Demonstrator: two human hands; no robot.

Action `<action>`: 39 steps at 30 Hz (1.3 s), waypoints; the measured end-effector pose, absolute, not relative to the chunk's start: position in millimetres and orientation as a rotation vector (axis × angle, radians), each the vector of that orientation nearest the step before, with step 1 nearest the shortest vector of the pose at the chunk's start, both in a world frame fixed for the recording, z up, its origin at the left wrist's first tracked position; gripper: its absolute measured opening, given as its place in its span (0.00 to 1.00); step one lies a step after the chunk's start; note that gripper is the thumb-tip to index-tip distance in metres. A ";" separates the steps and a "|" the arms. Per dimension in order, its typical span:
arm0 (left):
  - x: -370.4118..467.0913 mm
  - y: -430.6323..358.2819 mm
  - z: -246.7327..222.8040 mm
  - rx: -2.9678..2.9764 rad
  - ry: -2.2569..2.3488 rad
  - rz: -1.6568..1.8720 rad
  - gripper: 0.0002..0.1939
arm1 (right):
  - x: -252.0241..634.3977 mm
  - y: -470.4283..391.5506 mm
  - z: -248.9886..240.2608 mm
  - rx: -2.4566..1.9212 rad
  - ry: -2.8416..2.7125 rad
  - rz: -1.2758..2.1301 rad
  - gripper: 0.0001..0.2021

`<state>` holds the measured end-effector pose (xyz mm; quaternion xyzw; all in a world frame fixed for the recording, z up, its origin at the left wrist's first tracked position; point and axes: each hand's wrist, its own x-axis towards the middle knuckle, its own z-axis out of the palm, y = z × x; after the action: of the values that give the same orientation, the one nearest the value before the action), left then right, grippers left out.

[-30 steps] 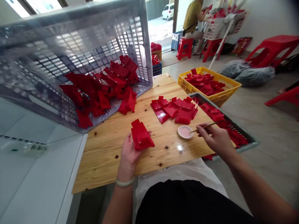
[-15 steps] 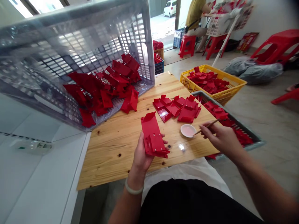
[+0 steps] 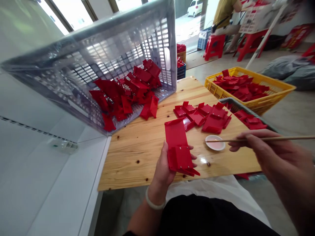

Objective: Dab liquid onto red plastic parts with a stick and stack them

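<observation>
A red plastic part (image 3: 176, 134) with a raised block and small silvery dots rests in my left hand (image 3: 162, 167), whose fingers wrap round it from beneath. My right hand (image 3: 265, 150) pinches a thin wooden stick (image 3: 280, 138), held nearly level. The stick's tip reaches over a small white dish (image 3: 215, 146) holding pale pink liquid; whether it touches the liquid I cannot tell. Behind the dish, several similar red parts (image 3: 215, 121) lie on the wooden table (image 3: 128, 170).
A grey crate (image 3: 172, 49) lies tipped on its side at the left, red parts inside. Right of the table are a yellow basket (image 3: 278, 90) and a grey crate (image 3: 267, 119), both with red parts. A seated person (image 3: 222, 16) is in the back.
The view has turned left, so everything sits further right. My right hand has come nearer the camera, and the stick now lies flatter, its tip over the dish from the other side.
</observation>
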<state>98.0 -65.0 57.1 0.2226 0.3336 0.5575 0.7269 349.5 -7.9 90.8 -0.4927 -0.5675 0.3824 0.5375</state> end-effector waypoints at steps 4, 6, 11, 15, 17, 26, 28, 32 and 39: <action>105.0 -71.2 60.5 0.555 0.800 1.328 0.41 | 324.3 -31.9 116.5 -1.042 -1.443 0.881 0.07; 105.5 -75.2 61.9 0.623 0.893 1.326 0.43 | 318.3 -33.4 118.3 -0.990 -1.505 0.894 0.07; 103.7 -84.6 66.2 0.808 1.088 1.302 0.41 | 318.2 -24.9 109.6 -0.800 -1.610 0.906 0.08; 106.5 -86.1 73.9 0.854 1.135 1.304 0.39 | 319.3 -21.1 109.7 -0.684 -1.751 0.826 0.10; 107.8 -85.4 77.6 0.855 1.151 1.297 0.39 | 318.6 -20.2 111.3 -0.670 -1.808 0.783 0.11; 108.1 -84.9 79.8 0.869 1.215 1.295 0.37 | 317.1 -17.3 109.7 -0.704 -1.824 0.723 0.10; 107.9 -85.5 79.3 0.861 1.209 1.289 0.38 | 317.2 -16.7 108.2 -0.694 -1.807 0.756 0.09; 106.2 -85.0 74.0 0.850 1.180 1.288 0.38 | 314.9 -13.9 105.0 -0.700 -1.773 0.825 0.08; 101.4 -73.4 65.5 0.589 0.792 1.235 0.42 | 309.7 -14.5 103.8 -0.748 -1.544 1.056 0.06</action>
<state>101.4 -73.4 65.5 0.2648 0.3561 0.5552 0.7034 309.7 -14.5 103.8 -0.3139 -0.6478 0.4433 0.5341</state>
